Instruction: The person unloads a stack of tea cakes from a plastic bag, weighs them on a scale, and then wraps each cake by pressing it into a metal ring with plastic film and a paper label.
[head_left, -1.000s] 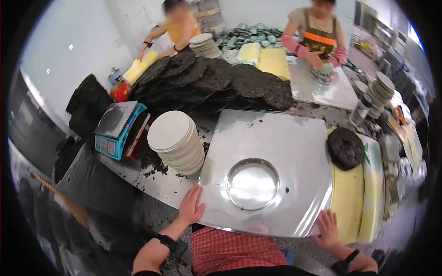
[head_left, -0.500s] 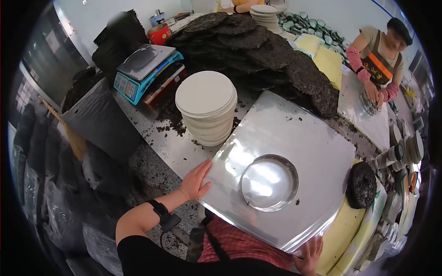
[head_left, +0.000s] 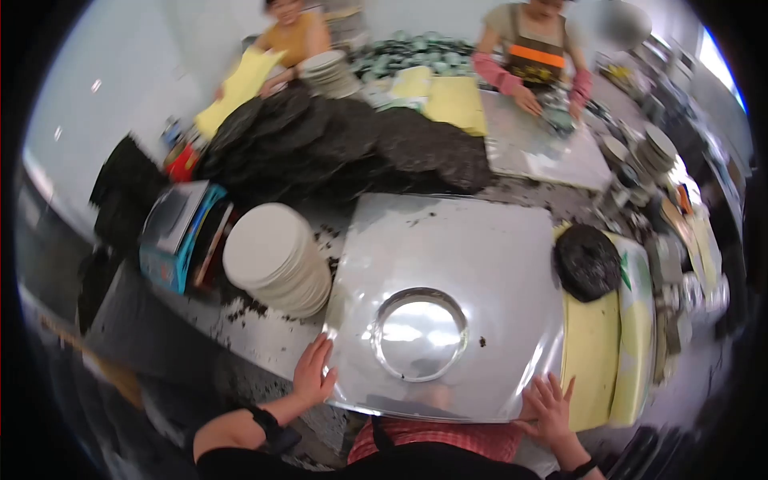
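Note:
Broad, shiny silver sheets (head_left: pixel 512 264) lie on the table before me. A shallow metal ring (head_left: pixel 420 294) rests on them, left of their middle and toward the near edge. My left hand (head_left: pixel 314 374) lies along the near part of the sheets' left edge, fingers stretched out and holding nothing. At the near right corner my right hand (head_left: pixel 550 406) rests with its fingers spread. A small dark crumb (head_left: pixel 482 342) lies right of the ring. Beyond my left hand stands a tall stack of round whitish discs (head_left: pixel 272 248).
Overlapping dark round cakes (head_left: pixel 352 144) are heaped at the back. A scale (head_left: pixel 172 236) stands left. A dark, ring-like cake (head_left: pixel 588 262) sits right on yellow paper (head_left: pixel 590 352). One co-worker (head_left: pixel 536 48) handles a clear-wrapped item; another (head_left: pixel 296 40) is beside a yellow sheet (head_left: pixel 240 92).
My view has turned, so the scene appears shifted left. My right hand shows more fully, with its fingers spread. A co-worker at the back has come further into view with a yellow sheet.

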